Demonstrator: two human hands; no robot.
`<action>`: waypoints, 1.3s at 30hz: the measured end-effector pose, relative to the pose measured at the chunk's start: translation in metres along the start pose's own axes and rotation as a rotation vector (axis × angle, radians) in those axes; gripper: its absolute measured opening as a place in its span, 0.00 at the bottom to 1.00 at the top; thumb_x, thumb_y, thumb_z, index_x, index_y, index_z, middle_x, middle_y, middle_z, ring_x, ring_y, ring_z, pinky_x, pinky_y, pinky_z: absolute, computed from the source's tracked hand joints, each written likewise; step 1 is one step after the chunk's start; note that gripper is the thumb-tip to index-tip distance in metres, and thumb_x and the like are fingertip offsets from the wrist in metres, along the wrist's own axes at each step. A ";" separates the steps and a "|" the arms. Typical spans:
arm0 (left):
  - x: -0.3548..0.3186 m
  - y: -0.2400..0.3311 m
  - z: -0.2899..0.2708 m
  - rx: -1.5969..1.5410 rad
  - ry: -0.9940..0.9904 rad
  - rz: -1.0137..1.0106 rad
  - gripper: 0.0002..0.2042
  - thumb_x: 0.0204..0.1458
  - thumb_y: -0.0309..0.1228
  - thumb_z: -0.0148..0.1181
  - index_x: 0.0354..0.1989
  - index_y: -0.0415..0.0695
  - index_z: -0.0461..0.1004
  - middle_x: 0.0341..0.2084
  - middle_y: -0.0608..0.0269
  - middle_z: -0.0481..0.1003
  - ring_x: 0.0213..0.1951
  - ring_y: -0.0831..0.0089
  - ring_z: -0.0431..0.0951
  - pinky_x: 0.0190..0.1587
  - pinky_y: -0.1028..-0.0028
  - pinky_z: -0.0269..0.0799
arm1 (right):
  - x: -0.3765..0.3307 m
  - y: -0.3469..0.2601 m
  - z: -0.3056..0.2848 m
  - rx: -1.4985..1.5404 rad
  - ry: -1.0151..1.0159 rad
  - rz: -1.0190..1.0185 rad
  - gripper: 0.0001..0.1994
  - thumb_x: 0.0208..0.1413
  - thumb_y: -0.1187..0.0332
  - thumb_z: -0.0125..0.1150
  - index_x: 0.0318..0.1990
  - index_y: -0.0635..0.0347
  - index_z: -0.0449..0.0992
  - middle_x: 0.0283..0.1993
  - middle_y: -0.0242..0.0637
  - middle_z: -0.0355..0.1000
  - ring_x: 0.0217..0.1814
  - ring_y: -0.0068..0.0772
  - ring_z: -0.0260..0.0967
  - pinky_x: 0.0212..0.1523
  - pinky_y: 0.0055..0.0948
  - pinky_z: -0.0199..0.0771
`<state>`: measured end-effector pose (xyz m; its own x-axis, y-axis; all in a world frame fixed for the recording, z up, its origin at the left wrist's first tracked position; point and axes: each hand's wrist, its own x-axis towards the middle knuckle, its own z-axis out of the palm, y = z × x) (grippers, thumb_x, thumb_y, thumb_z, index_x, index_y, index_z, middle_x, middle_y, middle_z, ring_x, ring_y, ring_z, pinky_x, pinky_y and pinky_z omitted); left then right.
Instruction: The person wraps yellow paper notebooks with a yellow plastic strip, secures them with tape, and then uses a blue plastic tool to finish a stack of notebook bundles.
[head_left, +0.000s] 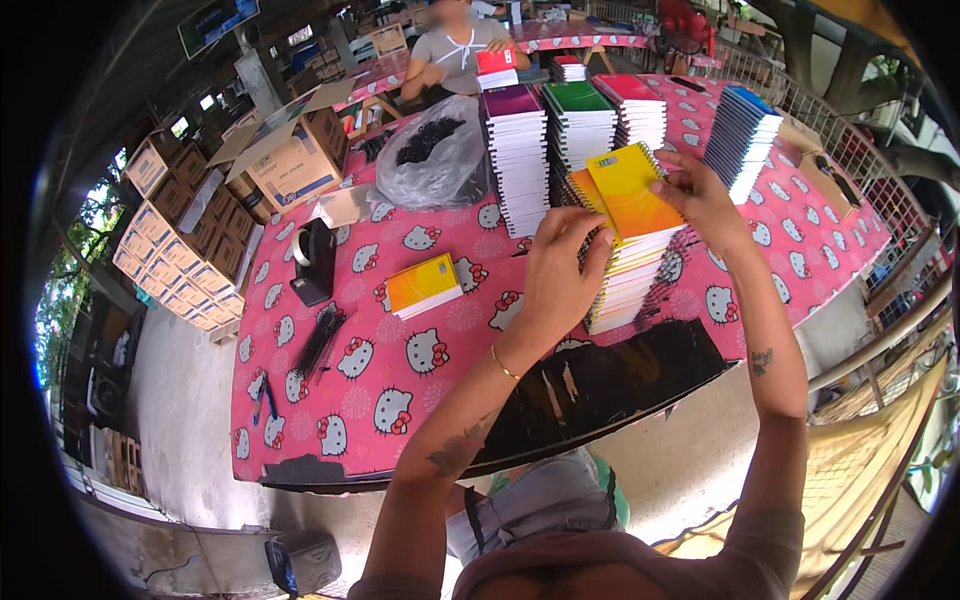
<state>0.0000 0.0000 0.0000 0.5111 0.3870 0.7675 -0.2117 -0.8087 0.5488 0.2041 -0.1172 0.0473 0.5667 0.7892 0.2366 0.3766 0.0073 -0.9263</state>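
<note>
Both forearms are bare from the short sleeves of a dusty mauve top, which fills the picture's edge at six o'clock. The left hand (556,268) has a thin gold bangle around its wrist, and a dark tattoo marks the left forearm nearer the elbow, toward seven o'clock. The right hand (705,198) wears no ring or band that shows; a small dark tattoo sits on the right forearm, at about four o'clock. Light grey trousers show below.

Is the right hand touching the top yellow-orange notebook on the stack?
Touching. The head view shows the right hand with fingertips on the far edge of the top yellow-orange notebook.
</note>
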 end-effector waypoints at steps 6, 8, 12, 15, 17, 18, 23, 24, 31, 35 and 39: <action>0.001 -0.002 0.015 0.023 0.189 0.029 0.10 0.56 0.24 0.59 0.45 0.38 0.76 0.40 0.50 0.77 0.41 0.54 0.79 0.44 0.64 0.74 | 0.006 -0.009 0.010 -0.319 0.003 -0.073 0.18 0.56 0.66 0.66 0.52 0.61 0.76 0.34 0.28 0.69 0.38 0.20 0.65 0.38 0.23 0.65; -0.002 -0.003 0.016 0.004 0.183 -0.006 0.09 0.56 0.24 0.59 0.45 0.38 0.76 0.40 0.50 0.77 0.42 0.54 0.79 0.44 0.64 0.74 | 0.007 0.000 0.007 -0.270 -0.020 -0.055 0.18 0.56 0.66 0.66 0.53 0.61 0.76 0.34 0.28 0.69 0.37 0.19 0.65 0.38 0.22 0.65; -0.014 -0.017 -0.001 -0.050 0.159 -0.032 0.09 0.55 0.24 0.59 0.45 0.39 0.76 0.42 0.50 0.78 0.43 0.53 0.79 0.45 0.64 0.75 | 0.007 0.008 0.008 -0.206 0.007 -0.063 0.23 0.55 0.63 0.67 0.57 0.60 0.73 0.37 0.29 0.71 0.36 0.19 0.66 0.36 0.22 0.65; -0.044 -0.067 -0.045 0.166 0.119 0.015 0.11 0.51 0.22 0.62 0.43 0.39 0.78 0.42 0.50 0.78 0.43 0.53 0.80 0.46 0.65 0.75 | -0.007 0.005 -0.017 -0.254 0.208 -0.286 0.25 0.59 0.60 0.63 0.61 0.60 0.70 0.48 0.35 0.72 0.45 0.23 0.70 0.44 0.25 0.69; -0.083 -0.116 -0.113 0.482 0.114 -0.094 0.10 0.50 0.25 0.63 0.41 0.39 0.79 0.41 0.51 0.78 0.44 0.53 0.78 0.47 0.61 0.75 | -0.040 -0.031 -0.010 -0.180 0.403 -0.366 0.20 0.62 0.63 0.58 0.58 0.63 0.71 0.52 0.36 0.72 0.54 0.29 0.67 0.56 0.28 0.66; -0.099 -0.135 -0.140 0.616 0.055 -0.085 0.10 0.51 0.25 0.62 0.42 0.39 0.79 0.41 0.52 0.78 0.44 0.54 0.78 0.46 0.61 0.76 | -0.061 -0.043 -0.010 -0.192 0.499 -0.408 0.18 0.64 0.64 0.56 0.57 0.64 0.71 0.52 0.37 0.71 0.54 0.30 0.67 0.56 0.30 0.67; -0.137 -0.181 -0.179 0.787 -0.204 -0.046 0.12 0.51 0.23 0.59 0.45 0.40 0.78 0.38 0.52 0.78 0.41 0.54 0.78 0.43 0.62 0.76 | -0.134 -0.032 0.062 -0.181 0.214 -0.759 0.14 0.58 0.65 0.61 0.48 0.62 0.75 0.49 0.41 0.72 0.53 0.38 0.69 0.54 0.34 0.68; -0.135 -0.179 -0.180 0.802 -0.233 -0.020 0.12 0.51 0.22 0.59 0.45 0.40 0.77 0.37 0.52 0.78 0.40 0.54 0.78 0.42 0.62 0.76 | -0.147 -0.020 0.082 -0.093 0.042 -0.658 0.16 0.54 0.65 0.65 0.48 0.62 0.75 0.49 0.44 0.72 0.55 0.42 0.69 0.56 0.37 0.67; -0.152 -0.044 -0.135 0.540 -0.400 0.080 0.10 0.53 0.26 0.58 0.42 0.38 0.76 0.31 0.53 0.74 0.38 0.55 0.75 0.47 0.57 0.68 | -0.158 0.074 0.202 0.083 -0.087 -0.168 0.22 0.48 0.73 0.71 0.51 0.63 0.74 0.46 0.46 0.74 0.49 0.38 0.74 0.49 0.32 0.74; -0.148 -0.043 -0.149 0.398 -0.211 -0.061 0.08 0.55 0.28 0.59 0.41 0.41 0.77 0.32 0.53 0.76 0.38 0.55 0.75 0.47 0.56 0.68 | -0.168 0.110 0.219 0.046 -0.238 0.049 0.20 0.50 0.73 0.70 0.51 0.64 0.73 0.47 0.44 0.76 0.46 0.24 0.75 0.44 0.24 0.74; -0.179 -0.175 -0.301 1.126 0.082 -0.334 0.12 0.52 0.28 0.58 0.42 0.35 0.75 0.36 0.47 0.75 0.43 0.47 0.72 0.46 0.52 0.69 | -0.173 0.100 0.238 0.240 -0.260 -0.023 0.13 0.53 0.74 0.67 0.46 0.64 0.75 0.44 0.41 0.78 0.45 0.21 0.74 0.43 0.24 0.74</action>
<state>-0.3052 0.2060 -0.1338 0.3378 0.6478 0.6828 0.7990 -0.5808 0.1558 -0.0307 -0.1073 -0.1555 0.3433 0.9167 0.2044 0.1864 0.1468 -0.9714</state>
